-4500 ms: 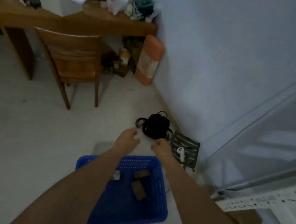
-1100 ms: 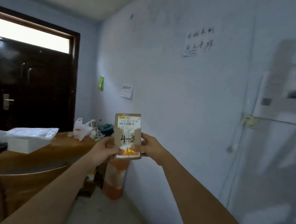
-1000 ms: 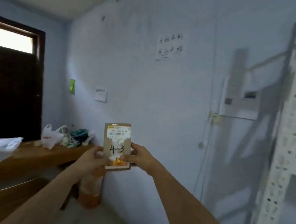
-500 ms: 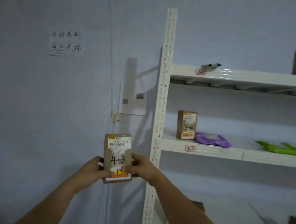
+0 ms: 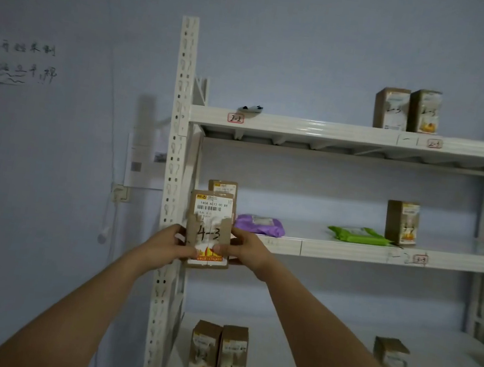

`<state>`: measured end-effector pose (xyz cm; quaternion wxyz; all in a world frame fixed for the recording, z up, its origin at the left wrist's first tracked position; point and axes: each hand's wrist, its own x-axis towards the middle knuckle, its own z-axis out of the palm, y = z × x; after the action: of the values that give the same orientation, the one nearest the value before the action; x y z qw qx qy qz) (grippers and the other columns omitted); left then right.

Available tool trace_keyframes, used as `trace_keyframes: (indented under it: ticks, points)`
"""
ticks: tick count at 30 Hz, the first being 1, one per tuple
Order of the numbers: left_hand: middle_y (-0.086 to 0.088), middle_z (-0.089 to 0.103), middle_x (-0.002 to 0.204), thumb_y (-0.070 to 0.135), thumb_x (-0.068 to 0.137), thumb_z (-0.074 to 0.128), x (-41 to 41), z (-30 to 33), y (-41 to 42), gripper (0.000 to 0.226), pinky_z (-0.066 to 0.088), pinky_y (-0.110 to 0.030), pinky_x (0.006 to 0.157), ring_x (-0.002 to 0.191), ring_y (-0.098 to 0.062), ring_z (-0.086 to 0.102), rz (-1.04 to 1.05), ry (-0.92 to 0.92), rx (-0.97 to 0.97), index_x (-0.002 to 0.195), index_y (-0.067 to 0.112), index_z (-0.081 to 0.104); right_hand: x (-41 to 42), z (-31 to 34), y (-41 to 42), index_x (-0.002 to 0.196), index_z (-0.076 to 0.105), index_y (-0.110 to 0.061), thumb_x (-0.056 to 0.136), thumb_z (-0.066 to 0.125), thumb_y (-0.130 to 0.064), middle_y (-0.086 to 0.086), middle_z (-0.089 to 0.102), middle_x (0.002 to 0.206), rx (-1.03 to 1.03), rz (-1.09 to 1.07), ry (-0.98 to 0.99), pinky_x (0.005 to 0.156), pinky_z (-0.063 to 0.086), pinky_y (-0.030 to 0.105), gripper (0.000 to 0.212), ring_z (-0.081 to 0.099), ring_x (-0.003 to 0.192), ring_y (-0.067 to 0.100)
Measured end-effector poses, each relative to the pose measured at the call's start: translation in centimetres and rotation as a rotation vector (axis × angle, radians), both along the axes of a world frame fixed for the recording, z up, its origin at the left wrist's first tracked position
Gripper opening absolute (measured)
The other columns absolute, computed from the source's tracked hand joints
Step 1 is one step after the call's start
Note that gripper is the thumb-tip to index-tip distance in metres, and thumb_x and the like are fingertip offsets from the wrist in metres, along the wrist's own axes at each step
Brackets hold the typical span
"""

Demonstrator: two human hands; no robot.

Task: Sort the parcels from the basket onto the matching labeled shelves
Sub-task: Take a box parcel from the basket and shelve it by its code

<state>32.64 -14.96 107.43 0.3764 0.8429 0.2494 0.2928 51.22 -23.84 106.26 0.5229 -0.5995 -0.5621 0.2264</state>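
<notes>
Holding a brown parcel (image 5: pixel 209 230) upright at chest height, just in front of the white shelving unit's (image 5: pixel 175 150) left upright, "4-3" hand-written across its face. Gripping left edge with left hand (image 5: pixel 167 242), right edge with right hand (image 5: pixel 245 250), thumbs pressing on the front, fingers curling behind. Reading shelf tags: "2-2" tag (image 5: pixel 235 118) on the top ledge, another tag (image 5: pixel 419 259) on the middle ledge's right section, too blurred to read for certain. Judging the 4 row to be lower, likely the bottom level where two cartons (image 5: pixel 218 352) are standing, though no tag showing there. Advising: keeping the written face outward while scanning, lowering gaze to confirm the label before committing, moving toward the right-hand section, setting the parcel down upright beside its neighbours, avoiding knocking the purple pouch (image 5: pixel 260 225) on the middle ledge.
</notes>
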Motion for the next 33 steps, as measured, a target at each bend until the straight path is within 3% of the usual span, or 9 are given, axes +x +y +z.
trace_keyframes:
  ticks: [4, 11, 16, 19, 33]
  points:
    - [-0.003, 0.065, 0.1, 0.014, 0.082, 0.07, 6.3, -0.2, -3.5, 0.036, 0.044, -0.023, 0.063, 0.084, -0.016, 0.061, -0.061, 0.026, 0.026, 0.111, 0.017, 0.05, 5.7, -0.7, -5.1, 0.124, 0.057, -0.02, 0.08, 0.073, -0.017, 0.009, 0.068, 0.113, 0.017, -0.073, 0.003, 0.097, 0.051, 0.044, 0.047, 0.064, 0.106, 0.026]
    - [0.002, 0.063, 0.104, 0.018, 0.083, 0.068, 16.4, -0.3, -9.3, 0.036, 0.05, -0.032, 0.076, 0.093, -0.016, 0.061, -0.221, 0.08, 0.087, 0.114, 0.02, 0.049, 13.4, -1.2, -13.8, 0.121, 0.059, -0.03, 0.077, 0.076, -0.018, 0.006, 0.071, 0.103, 0.038, -0.252, 0.048, 0.098, 0.049, 0.048, 0.049, 0.066, 0.102, 0.027]
    - [-0.001, 0.064, 0.104, 0.02, 0.083, 0.068, 21.5, -0.4, -12.5, 0.038, 0.051, -0.035, 0.08, 0.086, -0.012, 0.063, -0.315, 0.097, 0.083, 0.115, 0.015, 0.048, 16.6, -1.7, -19.0, 0.127, 0.058, -0.018, 0.078, 0.076, -0.017, 0.008, 0.069, 0.103, 0.044, -0.363, 0.057, 0.098, 0.049, 0.048, 0.052, 0.065, 0.101, 0.028]
    - [-0.001, 0.064, 0.103, 0.021, 0.083, 0.068, 23.8, -1.2, -13.9, 0.039, 0.05, -0.035, 0.079, 0.084, -0.012, 0.064, -0.382, 0.113, 0.076, 0.115, 0.015, 0.048, 17.3, -2.3, -21.6, 0.122, 0.059, -0.012, 0.081, 0.071, -0.011, 0.007, 0.068, 0.103, 0.034, -0.399, 0.055, 0.092, 0.053, 0.039, 0.042, 0.065, 0.096, 0.024]
    - [-0.005, 0.06, 0.113, 0.023, 0.083, 0.069, 27.2, -5.4, -11.4, 0.041, 0.049, -0.036, 0.082, 0.093, -0.018, 0.062, -0.563, 0.17, 0.007, 0.116, 0.017, 0.046, 16.8, -5.2, -22.0, 0.13, 0.053, -0.018, 0.084, 0.068, -0.015, 0.01, 0.067, 0.109, -0.079, -0.55, 0.064, 0.099, 0.047, 0.051, 0.048, 0.063, 0.107, 0.03]
